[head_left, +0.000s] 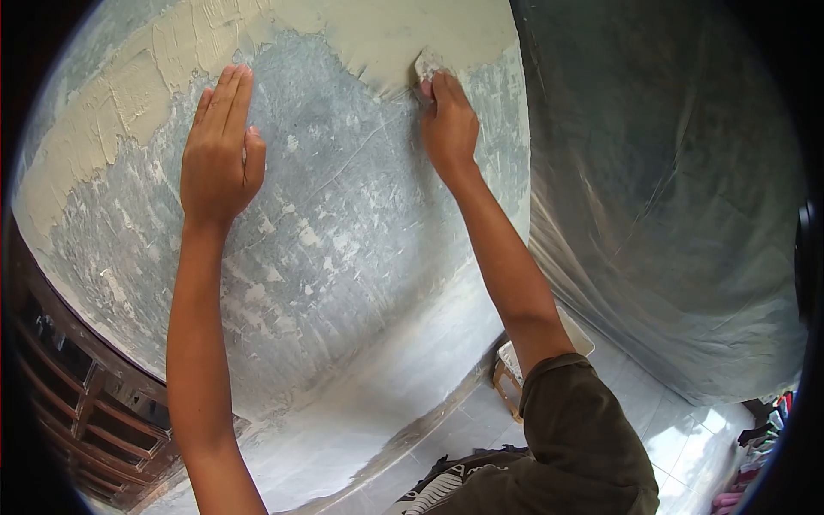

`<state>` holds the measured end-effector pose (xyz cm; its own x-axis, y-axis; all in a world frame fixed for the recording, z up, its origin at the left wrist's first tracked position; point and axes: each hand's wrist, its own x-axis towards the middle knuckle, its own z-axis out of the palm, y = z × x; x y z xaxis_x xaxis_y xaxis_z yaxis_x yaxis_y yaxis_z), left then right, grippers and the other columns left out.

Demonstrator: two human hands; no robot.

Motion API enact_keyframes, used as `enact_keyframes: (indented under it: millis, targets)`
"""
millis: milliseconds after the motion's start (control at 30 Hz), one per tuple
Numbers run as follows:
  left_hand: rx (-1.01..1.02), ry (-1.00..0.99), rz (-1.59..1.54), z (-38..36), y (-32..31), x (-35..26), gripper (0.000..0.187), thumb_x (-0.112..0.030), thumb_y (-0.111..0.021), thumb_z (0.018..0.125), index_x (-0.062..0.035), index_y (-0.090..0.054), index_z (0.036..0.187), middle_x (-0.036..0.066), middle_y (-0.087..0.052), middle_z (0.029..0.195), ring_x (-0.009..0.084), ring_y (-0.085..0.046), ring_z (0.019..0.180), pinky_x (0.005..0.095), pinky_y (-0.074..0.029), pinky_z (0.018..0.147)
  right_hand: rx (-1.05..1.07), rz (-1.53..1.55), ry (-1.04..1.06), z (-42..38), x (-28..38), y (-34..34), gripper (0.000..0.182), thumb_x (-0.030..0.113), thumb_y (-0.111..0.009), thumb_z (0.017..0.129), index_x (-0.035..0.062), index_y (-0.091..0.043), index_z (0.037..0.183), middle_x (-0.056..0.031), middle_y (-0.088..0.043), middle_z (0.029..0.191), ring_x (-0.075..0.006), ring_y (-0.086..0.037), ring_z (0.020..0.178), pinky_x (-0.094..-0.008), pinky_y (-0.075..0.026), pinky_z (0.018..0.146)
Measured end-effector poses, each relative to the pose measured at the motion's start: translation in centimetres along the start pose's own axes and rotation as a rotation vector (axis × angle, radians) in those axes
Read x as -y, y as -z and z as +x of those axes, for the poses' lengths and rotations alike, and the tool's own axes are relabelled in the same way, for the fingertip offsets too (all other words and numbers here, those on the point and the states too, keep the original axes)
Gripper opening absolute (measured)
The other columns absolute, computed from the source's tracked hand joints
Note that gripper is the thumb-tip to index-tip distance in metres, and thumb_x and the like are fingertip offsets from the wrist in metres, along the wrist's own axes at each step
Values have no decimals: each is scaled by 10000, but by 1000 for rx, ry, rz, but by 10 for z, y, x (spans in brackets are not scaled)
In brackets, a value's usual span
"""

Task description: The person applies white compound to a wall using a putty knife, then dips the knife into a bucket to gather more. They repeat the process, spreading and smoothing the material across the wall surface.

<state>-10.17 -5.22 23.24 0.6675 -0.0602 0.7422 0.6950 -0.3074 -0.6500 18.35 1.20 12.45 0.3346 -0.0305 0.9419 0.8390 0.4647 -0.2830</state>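
A grey wall [330, 197] with pale scuffed patches fills the middle of the view. Across its upper part runs a band of beige putty [386, 34], smooth at the right and ridged at the left. My left hand [219, 154] lies flat on the wall with fingers stretched, its tips at the putty's lower edge, holding nothing. Higher up at the right, my right hand [451, 124] is closed around a putty-smeared putty knife [429, 62]. The knife's blade rests at the putty's edge; its handle is mostly hidden in my fingers.
Plastic sheeting [661, 189] hangs to the right of the wall. A wooden stool [508, 386] stands on the tiled floor [446, 429] beside my right arm. Dark wooden louvres [94, 412] are at the lower left, and a colourful pile [755, 455] lies at the lower right.
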Motion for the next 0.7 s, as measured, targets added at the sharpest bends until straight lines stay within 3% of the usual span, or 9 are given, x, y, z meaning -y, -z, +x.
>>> enact_keyframes:
  millis: [133, 233, 367, 467, 567, 700]
  targets:
    - [-1, 2, 0, 0, 0, 0, 574, -117, -425, 899, 56, -498, 1442, 201, -539, 1472, 306, -476, 1413, 430, -310, 1217, 45, 2, 24, -48, 25, -9, 490, -116, -609, 769, -23, -594, 1250, -264, -597, 1318, -438, -578, 1257, -453, -581, 927]
    - [-2, 1, -4, -1, 0, 1, 573, -121, -423, 901, 54, -500, 1441, 198, -539, 1474, 306, -476, 1414, 430, -309, 1218, 124, 119, 62, -73, 57, 21, 574, -156, -608, 739, -40, -570, 1300, -272, -593, 1334, -443, -571, 1268, -460, -568, 955]
    - [4, -5, 7, -1, -1, 1, 571, -123, -421, 903, 54, -501, 1441, 197, -538, 1475, 305, -475, 1415, 430, -309, 1218, 40, 239, 128, -69, 68, 41, 559, -176, -598, 730, -42, -585, 1272, -266, -615, 1301, -452, -588, 1237, -448, -557, 978]
    - [0, 0, 3, -1, -1, 1, 571, -121, -422, 903, 54, -502, 1440, 201, -540, 1471, 306, -476, 1413, 430, -308, 1219, -68, 187, 83, -36, 39, 28, 515, -175, -584, 743, -38, -606, 1239, -262, -615, 1304, -445, -587, 1238, -445, -557, 979]
    - [-8, 4, 2, -1, -1, 0, 571, -122, -426, 901, 54, -501, 1440, 207, -540, 1469, 307, -478, 1412, 431, -310, 1218, -78, 170, -10, -11, 18, 11, 474, -164, -575, 762, -35, -619, 1216, -257, -612, 1314, -433, -592, 1237, -446, -559, 974]
    - [-6, -4, -10, -1, 0, 0, 574, -121, -431, 900, 60, -494, 1442, 212, -537, 1469, 311, -478, 1411, 437, -312, 1216, -19, 45, 28, -26, 21, -8, 462, -138, -601, 787, -29, -631, 1234, -247, -609, 1335, -427, -596, 1237, -439, -559, 965]
